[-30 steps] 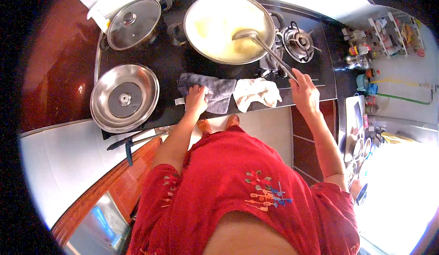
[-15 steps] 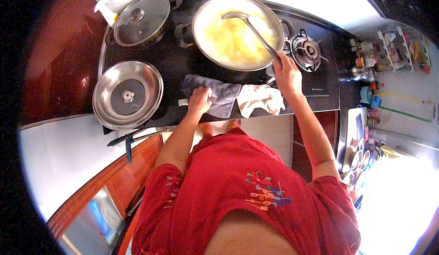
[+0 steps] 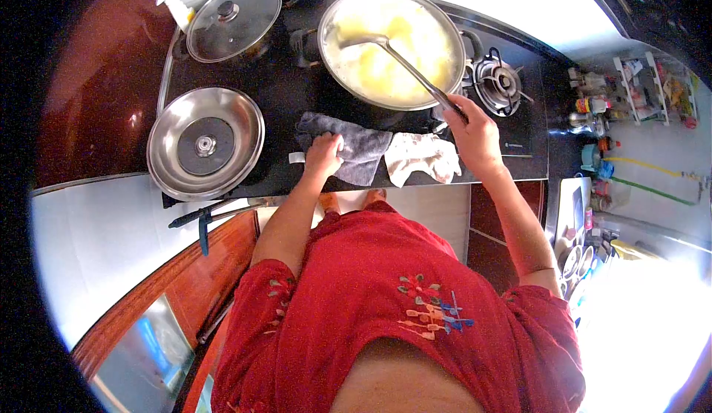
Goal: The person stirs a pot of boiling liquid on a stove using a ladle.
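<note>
My right hand (image 3: pixel 475 133) is closed round the dark handle of a metal ladle (image 3: pixel 411 70). The ladle's bowl rests at the left part of a wide pan (image 3: pixel 324 55) filled with a pale yellow, steaming food (image 3: pixel 400 31). My left hand (image 3: pixel 324 155) lies on a grey cloth (image 3: pixel 360 150) at the counter's front edge, its fingers curled against the fabric. Whether it grips the cloth is hard to see. Beside the grey cloth, to the right, is a white cloth with brown stains (image 3: pixel 420 157).
A steel lid (image 3: pixel 248 135) lies at the front left. Behind it stands a pot with a glass lid (image 3: pixel 245 27), near a white spray bottle (image 3: pixel 175 1). A bare gas burner (image 3: pixel 498 81) is right of the pan. Jars (image 3: pixel 586 120) line the right wall.
The ladle's bowl has moved left through the food, and my right hand has shifted slightly right and down. My left hand stays on the grey cloth. The view has shifted a little.
</note>
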`<state>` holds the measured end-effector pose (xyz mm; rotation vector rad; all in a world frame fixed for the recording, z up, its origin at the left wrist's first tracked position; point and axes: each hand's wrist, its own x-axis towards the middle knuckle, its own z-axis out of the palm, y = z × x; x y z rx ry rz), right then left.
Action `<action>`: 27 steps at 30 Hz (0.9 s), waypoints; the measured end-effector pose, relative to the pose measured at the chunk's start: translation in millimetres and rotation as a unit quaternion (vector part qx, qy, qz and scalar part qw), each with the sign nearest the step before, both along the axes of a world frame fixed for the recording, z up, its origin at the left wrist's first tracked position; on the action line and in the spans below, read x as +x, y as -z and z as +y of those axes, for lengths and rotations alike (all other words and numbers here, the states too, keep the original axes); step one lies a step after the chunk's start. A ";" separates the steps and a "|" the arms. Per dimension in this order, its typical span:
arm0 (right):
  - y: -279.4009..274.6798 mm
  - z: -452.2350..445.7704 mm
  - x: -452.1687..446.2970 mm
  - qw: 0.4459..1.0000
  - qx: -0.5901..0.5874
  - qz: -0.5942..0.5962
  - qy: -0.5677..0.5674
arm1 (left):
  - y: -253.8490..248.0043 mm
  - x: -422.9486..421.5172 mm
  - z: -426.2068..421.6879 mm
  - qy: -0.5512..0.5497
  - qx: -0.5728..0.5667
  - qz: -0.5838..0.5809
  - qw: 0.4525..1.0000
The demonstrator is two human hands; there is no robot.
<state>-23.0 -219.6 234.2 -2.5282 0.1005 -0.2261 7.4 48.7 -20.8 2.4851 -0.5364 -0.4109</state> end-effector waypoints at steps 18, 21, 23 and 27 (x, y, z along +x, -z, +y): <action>-104.4 -57.9 -69.0 0.984 0.052 0.128 0.112 | -11.4 -0.1 1.0 0.002 -0.014 -0.027 1.000; -109.8 -59.7 -76.0 0.984 0.039 0.126 0.122 | -12.6 0.7 0.8 0.002 -0.012 -0.024 1.000; -105.9 -62.6 -79.1 0.983 0.029 0.140 0.117 | -16.1 0.8 0.4 0.003 -0.009 -0.028 1.000; -95.9 -50.4 -79.9 0.974 0.011 0.180 0.139 | -15.5 1.1 0.9 0.003 -0.011 -0.028 1.000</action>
